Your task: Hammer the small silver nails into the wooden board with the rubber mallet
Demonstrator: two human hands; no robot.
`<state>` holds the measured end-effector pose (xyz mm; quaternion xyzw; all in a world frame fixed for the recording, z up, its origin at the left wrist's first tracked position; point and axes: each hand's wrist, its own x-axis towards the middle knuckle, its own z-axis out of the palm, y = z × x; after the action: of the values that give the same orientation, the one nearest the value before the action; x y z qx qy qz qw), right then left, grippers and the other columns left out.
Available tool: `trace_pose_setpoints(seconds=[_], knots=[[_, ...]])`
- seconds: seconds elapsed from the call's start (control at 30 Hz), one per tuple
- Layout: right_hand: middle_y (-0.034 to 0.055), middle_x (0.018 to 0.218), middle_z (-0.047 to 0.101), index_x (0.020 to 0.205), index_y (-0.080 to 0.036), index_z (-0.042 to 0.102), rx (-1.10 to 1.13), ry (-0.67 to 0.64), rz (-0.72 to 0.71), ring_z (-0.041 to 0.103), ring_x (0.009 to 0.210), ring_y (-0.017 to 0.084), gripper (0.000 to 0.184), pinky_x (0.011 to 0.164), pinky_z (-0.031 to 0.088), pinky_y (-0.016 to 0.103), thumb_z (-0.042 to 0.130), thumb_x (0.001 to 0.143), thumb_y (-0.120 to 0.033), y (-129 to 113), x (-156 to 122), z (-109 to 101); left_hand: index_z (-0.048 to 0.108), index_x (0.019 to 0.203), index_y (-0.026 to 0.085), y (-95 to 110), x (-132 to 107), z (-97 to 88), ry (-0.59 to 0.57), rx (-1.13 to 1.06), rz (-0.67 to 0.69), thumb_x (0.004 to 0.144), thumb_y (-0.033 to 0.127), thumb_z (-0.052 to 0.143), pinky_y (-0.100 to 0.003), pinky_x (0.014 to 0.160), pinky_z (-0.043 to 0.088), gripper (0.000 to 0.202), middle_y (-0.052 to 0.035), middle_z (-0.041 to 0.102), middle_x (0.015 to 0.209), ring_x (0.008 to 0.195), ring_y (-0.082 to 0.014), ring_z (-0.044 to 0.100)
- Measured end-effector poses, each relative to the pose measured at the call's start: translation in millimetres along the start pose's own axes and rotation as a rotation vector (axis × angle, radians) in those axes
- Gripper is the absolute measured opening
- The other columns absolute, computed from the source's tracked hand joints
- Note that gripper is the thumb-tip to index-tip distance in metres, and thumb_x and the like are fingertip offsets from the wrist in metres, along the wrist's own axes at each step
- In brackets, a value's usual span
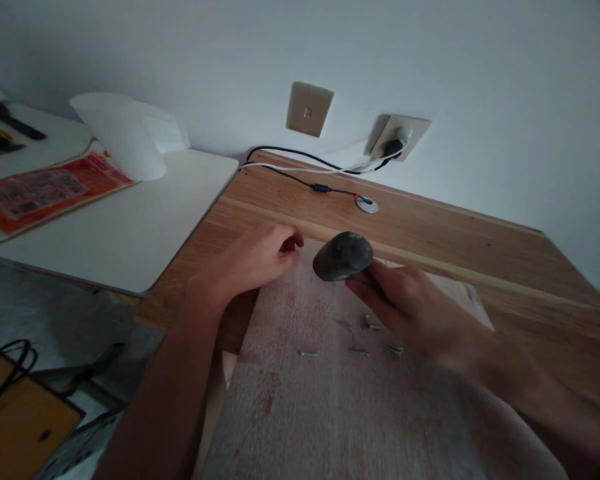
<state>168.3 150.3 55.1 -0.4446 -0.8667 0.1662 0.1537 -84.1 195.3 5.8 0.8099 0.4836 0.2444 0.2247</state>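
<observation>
My right hand [410,303] is closed around a dark grey rounded stone [343,256], holding it just above a pale, worn wooden board [330,413] that lies on the wooden desk [455,247]. My left hand [257,257] rests on the board's far left corner with its fingers curled and pinched together; what they pinch is too small to make out. Several small nails or screws [363,328] lie scattered on the board just below the stone.
Black and white cables [305,170] run from a wall socket [397,137] across the desk's back edge. To the left stands a white table [130,227] with an orange printed sheet [45,190] and a white cone-shaped object [123,137]. An orange item [15,427] sits on the floor.
</observation>
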Motion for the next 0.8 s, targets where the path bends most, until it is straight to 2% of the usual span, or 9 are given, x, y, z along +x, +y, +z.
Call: trace_pose_setpoints(seconds=[0.17,0.3,0.43,0.57,0.67,0.8], knots=[[-0.0012,0.061,0.060,0.081,-0.027,0.044,-0.027,0.051,0.080,0.060,0.052,0.017,0.025,0.051,0.038,0.030,0.048,0.105,-0.034,2,-1,0,0.071,0.099,0.016,-3,1,-4.8,0.198,0.116,-0.038,0.091,0.009,0.056,-0.034,0.086,0.053,0.018,-0.0079,0.076,0.101,0.091,-0.0210,0.070],[-0.0038,0.055,0.054,0.081,-0.027,0.044,-0.021,0.022,0.045,0.051,0.044,0.014,0.025,0.046,0.032,0.030,0.047,0.104,-0.035,6,-2,2,0.069,0.098,0.017,-4,2,-5.0,0.299,0.157,-0.051,0.093,0.011,0.056,-0.035,0.088,0.053,0.015,-0.0081,0.075,0.102,0.093,-0.0216,0.069],[-0.0034,0.056,0.054,0.080,-0.027,0.045,-0.013,0.017,0.044,0.051,0.045,0.015,0.024,0.046,0.031,0.030,0.048,0.103,-0.034,6,-2,0,0.068,0.095,0.018,-3,2,-3.7,0.300,0.130,-0.016,0.093,0.013,0.057,-0.035,0.085,0.052,0.012,-0.0060,0.074,0.097,0.089,-0.0204,0.068],[-0.0032,0.057,0.052,0.074,-0.028,0.041,-0.029,0.108,0.062,0.051,0.047,0.014,0.030,0.045,0.030,0.030,0.050,0.102,-0.035,-2,-4,-12,0.069,0.094,0.018,0,2,-3.7,0.281,0.074,0.001,0.093,0.014,0.058,-0.032,0.083,0.052,0.012,-0.0051,0.075,0.095,0.087,-0.0189,0.068],[-0.0034,0.058,0.051,0.074,-0.028,0.042,-0.014,0.149,0.062,0.051,0.047,0.014,0.031,0.046,0.031,0.029,0.050,0.103,-0.035,-7,-3,-14,0.070,0.095,0.017,3,2,-3.8,0.260,0.025,0.020,0.093,0.015,0.059,-0.031,0.080,0.052,0.011,-0.0044,0.075,0.093,0.083,-0.0177,0.068],[-0.0022,0.059,0.057,0.079,-0.027,0.045,0.005,0.021,0.032,0.054,0.049,0.015,0.025,0.049,0.034,0.030,0.048,0.103,-0.032,-4,-1,-3,0.070,0.093,0.017,7,1,-4.0,0.242,-0.005,0.023,0.092,0.014,0.060,-0.030,0.077,0.050,0.011,-0.0037,0.075,0.090,0.082,-0.0173,0.068]])
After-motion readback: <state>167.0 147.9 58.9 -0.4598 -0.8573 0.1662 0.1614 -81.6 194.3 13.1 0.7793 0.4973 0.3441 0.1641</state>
